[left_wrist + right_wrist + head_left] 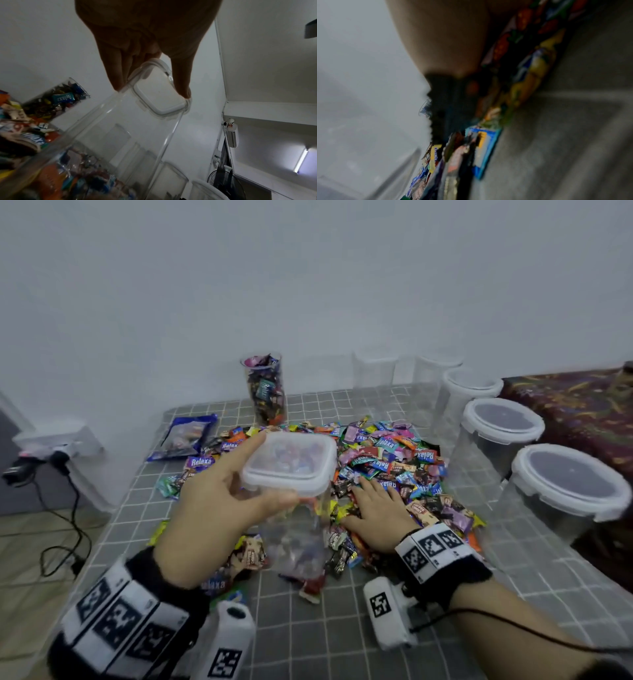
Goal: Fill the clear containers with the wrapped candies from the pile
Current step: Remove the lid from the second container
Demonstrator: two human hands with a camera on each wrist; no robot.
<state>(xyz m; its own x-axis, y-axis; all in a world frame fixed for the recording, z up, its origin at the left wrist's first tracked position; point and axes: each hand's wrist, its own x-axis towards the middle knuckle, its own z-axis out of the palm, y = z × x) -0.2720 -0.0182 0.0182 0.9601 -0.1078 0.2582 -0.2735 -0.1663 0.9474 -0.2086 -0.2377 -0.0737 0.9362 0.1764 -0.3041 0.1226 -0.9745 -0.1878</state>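
Low in the head view, both wrists wore black bands with white marker tags. The left hand gripped the square clear plastic container with a white snap lid near its top, thumb on one side and fingers on the other; the left wrist view showed them clamped at the lid edge. A few wrapped sweets lay in its bottom.

The right hand lay palm-down on the pile of multicoloured wrapped candies, fingers spread and fairly straight, just right of the container. The right wrist view was blurred, showing only wrappers.

The pile covered the centre of the grey grid-patterned worktop. At centre-left lay a blue foil candy bag.

Along the right edge stood round clear tubs with white lids, empty. Farthest, near the white wall, a tall clear lidless cylinder full of candies stood upright.
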